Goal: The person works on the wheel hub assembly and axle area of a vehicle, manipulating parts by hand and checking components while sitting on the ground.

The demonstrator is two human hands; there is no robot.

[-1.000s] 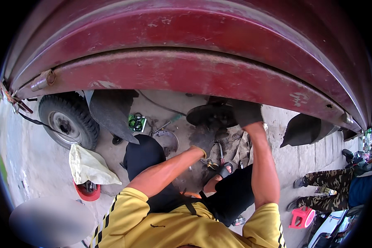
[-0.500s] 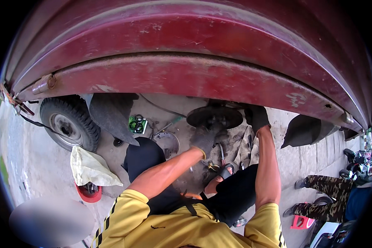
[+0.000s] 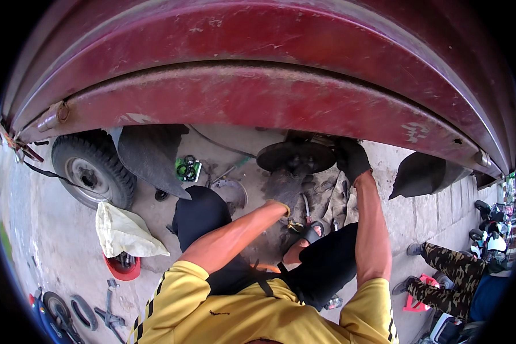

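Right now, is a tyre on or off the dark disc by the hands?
Off: the dark disc shows bare out to its edge.

My shirt (image 3: 258, 312) is yellow with black blocks down its sleeves (image 3: 178, 286), my trousers (image 3: 200, 212) and right glove (image 3: 352, 159) black. The disc (image 3: 272, 159) is near-black, the panel (image 3: 241, 97) and bucket (image 3: 126, 270) red, the sack (image 3: 123, 229) cream, another person's trousers (image 3: 456, 265) camouflage.

The curved red metal panel (image 3: 258, 94) looks glossy, scratched; the round dark metal disc (image 3: 276, 159), matt; the black rubber tyre (image 3: 119, 176), rough-treaded.
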